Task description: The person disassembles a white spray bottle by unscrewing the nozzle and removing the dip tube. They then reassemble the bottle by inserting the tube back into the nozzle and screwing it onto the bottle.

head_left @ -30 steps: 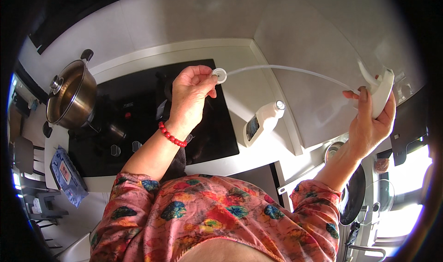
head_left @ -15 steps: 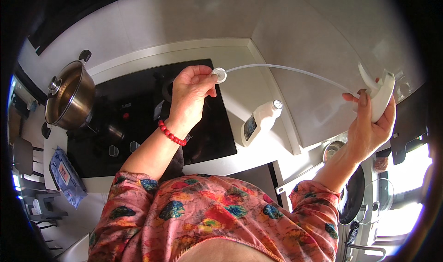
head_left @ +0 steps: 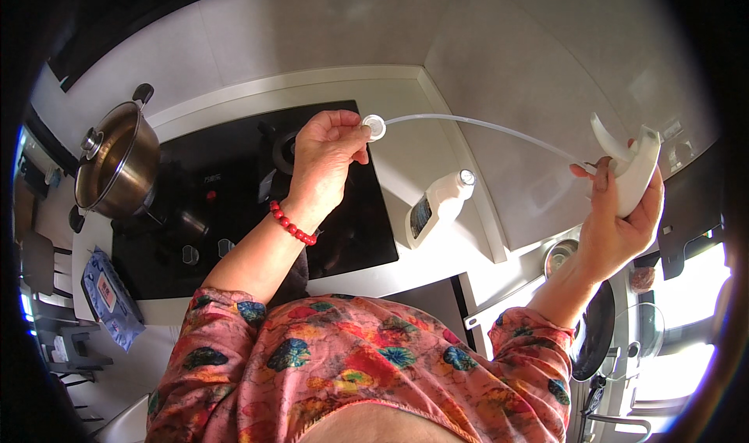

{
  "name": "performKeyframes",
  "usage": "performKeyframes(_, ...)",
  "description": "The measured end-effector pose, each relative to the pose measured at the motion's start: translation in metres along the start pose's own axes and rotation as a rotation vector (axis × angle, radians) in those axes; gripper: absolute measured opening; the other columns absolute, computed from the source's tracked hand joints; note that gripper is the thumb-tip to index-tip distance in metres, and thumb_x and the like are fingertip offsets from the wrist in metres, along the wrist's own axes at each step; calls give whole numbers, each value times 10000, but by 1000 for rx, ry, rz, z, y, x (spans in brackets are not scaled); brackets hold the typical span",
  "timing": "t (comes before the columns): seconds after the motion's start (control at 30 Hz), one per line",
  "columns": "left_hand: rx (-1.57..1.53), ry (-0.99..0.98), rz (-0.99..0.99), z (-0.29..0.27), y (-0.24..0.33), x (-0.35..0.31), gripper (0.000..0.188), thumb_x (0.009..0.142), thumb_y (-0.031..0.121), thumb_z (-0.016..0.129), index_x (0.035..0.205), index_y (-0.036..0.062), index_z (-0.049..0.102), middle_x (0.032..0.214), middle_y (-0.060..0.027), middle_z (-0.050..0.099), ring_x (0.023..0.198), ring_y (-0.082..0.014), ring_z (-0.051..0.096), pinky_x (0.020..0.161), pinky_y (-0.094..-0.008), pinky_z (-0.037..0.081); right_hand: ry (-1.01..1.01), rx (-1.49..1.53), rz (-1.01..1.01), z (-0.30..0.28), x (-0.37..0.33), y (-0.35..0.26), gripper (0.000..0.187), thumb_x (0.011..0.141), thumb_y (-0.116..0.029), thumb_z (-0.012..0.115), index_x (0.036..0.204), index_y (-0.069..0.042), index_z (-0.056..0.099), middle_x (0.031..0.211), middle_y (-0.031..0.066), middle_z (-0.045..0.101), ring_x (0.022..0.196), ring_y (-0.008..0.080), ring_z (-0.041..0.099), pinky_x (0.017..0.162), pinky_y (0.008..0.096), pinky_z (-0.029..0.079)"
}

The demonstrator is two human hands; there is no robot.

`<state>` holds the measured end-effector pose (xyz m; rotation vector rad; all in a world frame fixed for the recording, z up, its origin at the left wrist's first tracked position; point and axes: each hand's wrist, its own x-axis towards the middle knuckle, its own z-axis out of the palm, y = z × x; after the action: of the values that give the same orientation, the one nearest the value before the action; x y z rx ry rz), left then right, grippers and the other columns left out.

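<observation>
Between thumb and fingers, my left hand (head_left: 324, 158) pinches a round white cap (head_left: 374, 128) above the right side of the cooktop. A clear, thin tube (head_left: 499, 125) arcs from that cap across to my right hand (head_left: 612, 232). There my fingers are wrapped round a white trigger spray head (head_left: 640, 166), its curved trigger pointing up and away. The tube's far end meets the spray head near my thumb. Below the tube, a white bottle (head_left: 441, 205) with a dark label stands on the counter, touched by neither hand.
A black cooktop (head_left: 343, 240) lies under my left arm. On its left sits a steel pot (head_left: 121, 162) with a lid. A blue soft packet (head_left: 109, 299) rests at the counter's front left edge. A dark pan (head_left: 597, 330) is at the right, near a window.
My right hand has shifted slightly left and down with the spray head. The cap in my left hand has barely moved, and the tube still spans both hands.
</observation>
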<state>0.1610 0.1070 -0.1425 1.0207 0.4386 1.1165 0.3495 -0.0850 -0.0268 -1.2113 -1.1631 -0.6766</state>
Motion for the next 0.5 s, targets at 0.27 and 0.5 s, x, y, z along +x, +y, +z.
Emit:
performKeyframes(0.27, 15, 2, 38, -3, -8, 3, 144, 801, -2, 635, 924, 5, 559, 827, -91, 619, 610, -138, 564, 557, -249, 467, -85, 2, -40, -2, -4, -2, 403, 750, 132, 576, 1143, 81, 498, 1101, 188, 564, 835, 254, 639, 645, 361, 605)
performKeyframes(0.5, 72, 26, 38, 1, -9, 5, 129, 801, -12, 624, 905, 6, 551, 813, -85, 610, 599, -129, 562, 546, -243, 466, -214, -83, -36, -18, -5, -14, 478, 720, 162, 543, 1187, 103, 457, 1098, 203, 552, 843, 283, 631, 659, 372, 594)
